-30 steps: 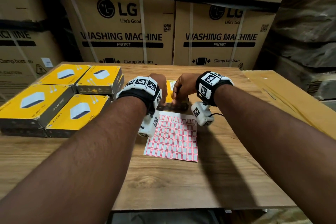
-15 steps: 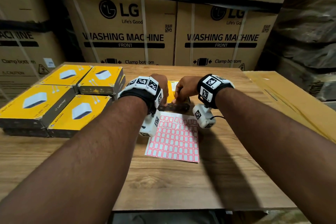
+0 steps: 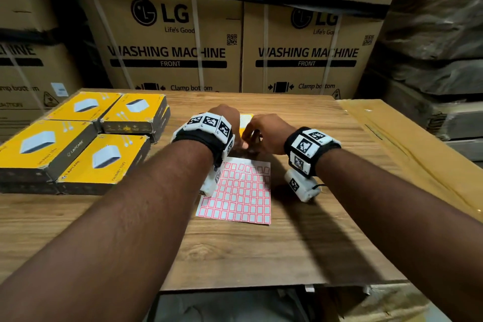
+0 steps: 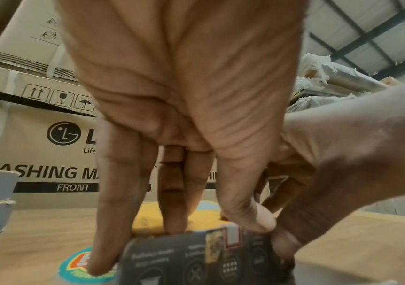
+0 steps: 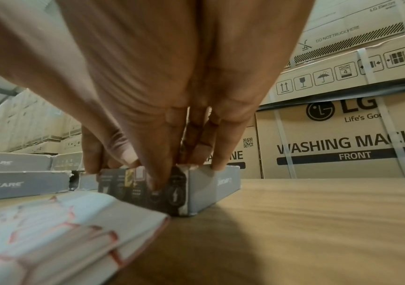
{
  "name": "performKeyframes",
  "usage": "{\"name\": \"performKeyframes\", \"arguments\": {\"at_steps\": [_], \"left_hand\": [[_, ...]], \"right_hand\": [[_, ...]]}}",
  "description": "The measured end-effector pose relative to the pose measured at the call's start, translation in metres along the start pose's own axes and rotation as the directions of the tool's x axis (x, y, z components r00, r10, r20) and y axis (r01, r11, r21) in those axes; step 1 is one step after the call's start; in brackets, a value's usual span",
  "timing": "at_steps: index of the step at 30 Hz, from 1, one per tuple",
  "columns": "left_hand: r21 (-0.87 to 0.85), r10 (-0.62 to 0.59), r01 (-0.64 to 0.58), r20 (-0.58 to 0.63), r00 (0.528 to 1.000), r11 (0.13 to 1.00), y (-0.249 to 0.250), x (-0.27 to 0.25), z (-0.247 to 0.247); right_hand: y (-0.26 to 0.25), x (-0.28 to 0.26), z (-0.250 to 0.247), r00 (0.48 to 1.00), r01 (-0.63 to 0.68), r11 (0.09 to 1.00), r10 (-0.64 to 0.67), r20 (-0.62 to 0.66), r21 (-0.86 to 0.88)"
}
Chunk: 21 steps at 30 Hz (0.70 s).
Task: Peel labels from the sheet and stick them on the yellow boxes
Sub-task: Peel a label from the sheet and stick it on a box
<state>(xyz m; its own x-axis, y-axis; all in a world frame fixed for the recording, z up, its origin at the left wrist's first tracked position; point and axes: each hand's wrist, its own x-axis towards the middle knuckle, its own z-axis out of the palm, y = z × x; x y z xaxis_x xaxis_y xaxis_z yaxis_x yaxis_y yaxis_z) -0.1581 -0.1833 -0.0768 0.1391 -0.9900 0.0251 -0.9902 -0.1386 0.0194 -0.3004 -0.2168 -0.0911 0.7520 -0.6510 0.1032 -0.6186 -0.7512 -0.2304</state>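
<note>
One yellow box (image 3: 247, 120) with a dark front face (image 4: 172, 256) lies mid-table beyond the label sheet (image 3: 237, 196). My left hand (image 3: 227, 123) holds it: fingers come down on its yellow top (image 4: 148, 217), the thumb at the front top edge, the little finger along its left side. My right hand (image 3: 266, 131) grips the right end (image 5: 204, 185), thumb on the dark front, fingers on top. A small red-bordered label (image 4: 232, 239) sticks on the front face between the two thumbs. The sheet's near corner (image 5: 50, 221) curls up beside the box.
Several more yellow boxes (image 3: 78, 144) are stacked in a block at the table's left. Large washing-machine cartons (image 3: 170, 52) wall off the far edge. A flat brown-wrapped package (image 3: 405, 144) lies along the right. The wooden table (image 3: 235, 256) reaches toward me. A round sticker (image 4: 79, 264) marks the tabletop.
My right wrist has sunk slightly toward me. Both hands stay on the same box and the sheet has not moved.
</note>
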Motion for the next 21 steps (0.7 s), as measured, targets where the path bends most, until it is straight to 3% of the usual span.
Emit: {"name": "performKeyframes", "arguments": {"at_steps": [12, 21], "left_hand": [[-0.187, -0.139, 0.140, 0.019, 0.990, 0.972, -0.029, 0.017, 0.013], [-0.164, -0.140, 0.140, 0.014, 0.990, 0.976, -0.034, 0.024, 0.016]], "right_hand": [[0.003, 0.007, 0.006, 0.998, -0.058, 0.997, 0.058, -0.019, 0.045], [-0.012, 0.020, 0.006, 0.999, -0.043, 0.990, 0.044, 0.002, -0.133]]}}
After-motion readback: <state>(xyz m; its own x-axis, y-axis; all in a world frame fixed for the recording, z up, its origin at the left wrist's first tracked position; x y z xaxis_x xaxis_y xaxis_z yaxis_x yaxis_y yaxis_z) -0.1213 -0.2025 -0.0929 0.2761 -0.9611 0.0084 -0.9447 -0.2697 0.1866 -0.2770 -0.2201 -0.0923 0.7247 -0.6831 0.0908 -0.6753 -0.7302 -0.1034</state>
